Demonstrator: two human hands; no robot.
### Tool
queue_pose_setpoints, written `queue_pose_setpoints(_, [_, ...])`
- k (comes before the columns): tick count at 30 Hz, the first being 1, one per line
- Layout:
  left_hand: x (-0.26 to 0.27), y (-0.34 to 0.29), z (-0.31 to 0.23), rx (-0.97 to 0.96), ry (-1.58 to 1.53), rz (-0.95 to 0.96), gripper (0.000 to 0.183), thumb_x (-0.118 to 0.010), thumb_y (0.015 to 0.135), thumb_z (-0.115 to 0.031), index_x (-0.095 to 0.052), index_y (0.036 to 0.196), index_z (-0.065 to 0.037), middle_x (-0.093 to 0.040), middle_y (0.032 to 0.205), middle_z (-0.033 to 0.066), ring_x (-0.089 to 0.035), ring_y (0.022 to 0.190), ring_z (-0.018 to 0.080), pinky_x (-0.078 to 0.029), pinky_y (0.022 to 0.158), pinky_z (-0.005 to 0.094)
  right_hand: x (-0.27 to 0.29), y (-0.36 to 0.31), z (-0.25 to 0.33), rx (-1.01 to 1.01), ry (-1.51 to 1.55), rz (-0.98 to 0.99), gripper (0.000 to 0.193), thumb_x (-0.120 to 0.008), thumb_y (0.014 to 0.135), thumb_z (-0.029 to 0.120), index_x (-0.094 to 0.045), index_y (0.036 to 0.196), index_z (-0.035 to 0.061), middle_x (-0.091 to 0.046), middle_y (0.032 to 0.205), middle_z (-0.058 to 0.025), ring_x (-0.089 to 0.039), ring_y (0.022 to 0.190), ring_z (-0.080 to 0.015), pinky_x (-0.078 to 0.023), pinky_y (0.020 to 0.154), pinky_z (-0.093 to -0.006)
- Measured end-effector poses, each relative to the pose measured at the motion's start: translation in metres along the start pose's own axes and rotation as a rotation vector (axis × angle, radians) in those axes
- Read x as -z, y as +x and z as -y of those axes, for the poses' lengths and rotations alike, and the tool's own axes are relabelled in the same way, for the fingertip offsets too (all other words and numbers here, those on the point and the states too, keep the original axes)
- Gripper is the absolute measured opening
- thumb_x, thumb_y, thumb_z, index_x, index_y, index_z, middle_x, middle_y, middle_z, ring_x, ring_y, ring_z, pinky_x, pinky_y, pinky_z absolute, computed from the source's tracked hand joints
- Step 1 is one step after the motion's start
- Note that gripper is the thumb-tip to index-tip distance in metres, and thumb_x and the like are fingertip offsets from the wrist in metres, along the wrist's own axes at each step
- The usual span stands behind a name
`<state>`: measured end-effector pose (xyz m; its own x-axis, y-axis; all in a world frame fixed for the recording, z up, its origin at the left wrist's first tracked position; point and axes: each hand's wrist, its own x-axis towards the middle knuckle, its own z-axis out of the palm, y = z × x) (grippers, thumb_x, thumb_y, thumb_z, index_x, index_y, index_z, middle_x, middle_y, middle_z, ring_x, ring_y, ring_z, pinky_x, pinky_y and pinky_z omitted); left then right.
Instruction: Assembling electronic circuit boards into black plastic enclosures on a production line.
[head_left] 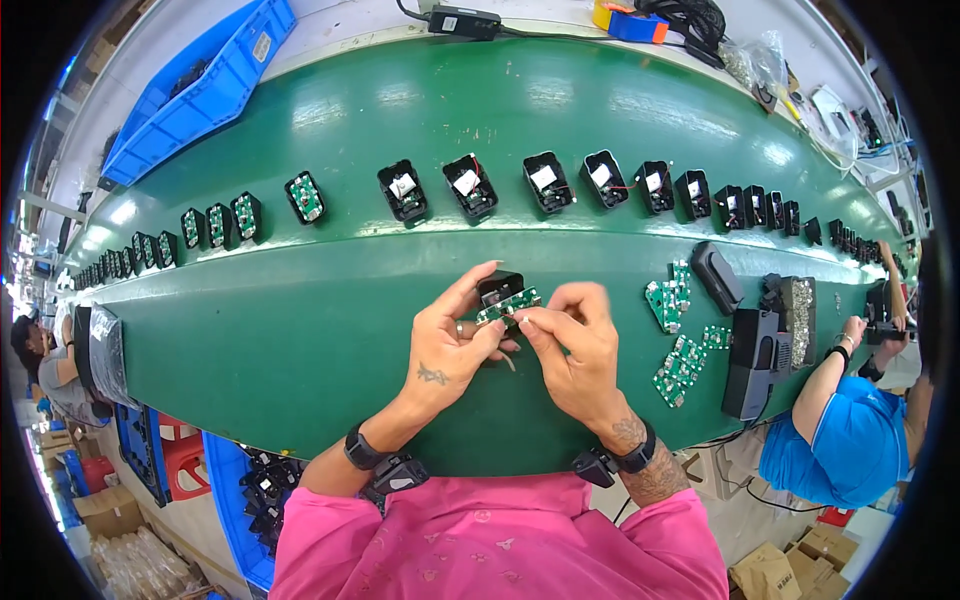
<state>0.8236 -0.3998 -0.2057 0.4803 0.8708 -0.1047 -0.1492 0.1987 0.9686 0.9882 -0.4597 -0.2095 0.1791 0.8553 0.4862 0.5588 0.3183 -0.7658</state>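
Observation:
Near the middle of the bench, my left hand [440,345] is closed around a small black plastic housing [501,284]. A green circuit board [520,301] lies tilted across the housing's opening, under my left thumb. My right hand [580,365] pinches at the board's lower edge with thumb and forefinger; whether a thin wire is also between those fingertips is too small to tell. More bare green circuit boards [680,370] lie in a loose group to the right of my right hand.
Black housings with white blocks inside [545,182] line the bench's far side; housings with green boards [305,197] continue leftward. A blue bin [190,95] stands far left. A black device [752,365] and a tray of small metal parts [798,320] stand right, near a co-worker [850,440].

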Motion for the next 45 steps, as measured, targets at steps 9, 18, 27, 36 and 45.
queue_pose_setpoints(9, [-0.004, -0.002, 0.003, -0.435, 0.561, -0.019, 0.060, -0.064, 0.082, 0.009, -0.057, 0.138, -0.008, -0.065, 0.121, 0.0134, -0.070, 0.089, 0.0173, -0.062, 0.074, 0.0282, 0.009, 0.004, -0.006, -0.023, 0.023, 0.171, 0.005, -0.071, 0.084, 0.000, -0.068, 0.087, -0.0027, -0.059, 0.076, -0.0111, -0.059, 0.065, -0.0248, -0.046, 0.058, -0.0348])
queue_pose_setpoints(18, [-0.005, 0.003, 0.011, -0.612, 0.937, 0.040, 0.066, -0.067, 0.074, 0.009, -0.061, 0.135, -0.015, -0.066, 0.120, 0.0176, -0.070, 0.076, 0.0264, -0.059, 0.062, 0.0325, 0.020, 0.004, -0.011, -0.053, -0.104, 0.335, 0.007, -0.068, 0.084, 0.006, -0.067, 0.084, -0.0011, -0.056, 0.078, -0.0122, -0.060, 0.072, -0.0322, -0.048, 0.064, -0.0420])
queue_pose_setpoints(27, [-0.010, -0.002, 0.006, -0.458, 0.738, -0.016, 0.064, -0.063, 0.079, 0.012, -0.054, 0.141, -0.002, -0.064, 0.124, 0.0173, -0.071, 0.091, 0.0178, -0.062, 0.073, 0.0282, 0.015, 0.002, -0.009, -0.143, 0.088, 0.191, 0.006, -0.071, 0.086, 0.003, -0.070, 0.088, -0.0026, -0.059, 0.074, -0.0091, -0.057, 0.059, -0.0189, -0.043, 0.054, -0.0313])
queue_pose_setpoints(36, [-0.014, -0.002, 0.010, -0.183, 0.207, -0.055, 0.063, -0.061, 0.086, 0.008, -0.048, 0.146, -0.005, -0.065, 0.118, 0.0114, -0.069, 0.087, 0.0124, -0.060, 0.071, 0.0247, 0.008, 0.002, -0.006, -0.063, 0.152, 0.086, 0.005, -0.064, 0.092, 0.002, -0.066, 0.091, -0.0031, -0.060, 0.073, -0.0104, -0.057, 0.058, -0.0208, -0.042, 0.052, -0.0321])
queue_pose_setpoints(45, [-0.012, -0.001, 0.009, -0.298, 0.472, 0.002, 0.067, -0.062, 0.079, 0.009, -0.056, 0.142, -0.011, -0.067, 0.116, 0.0114, -0.064, 0.077, 0.0085, -0.058, 0.065, 0.0234, 0.016, 0.000, -0.014, 0.007, 0.062, 0.202, 0.005, -0.065, 0.087, 0.003, -0.063, 0.084, -0.0017, -0.057, 0.070, -0.0105, -0.055, 0.056, -0.0242, -0.042, 0.051, -0.0356])
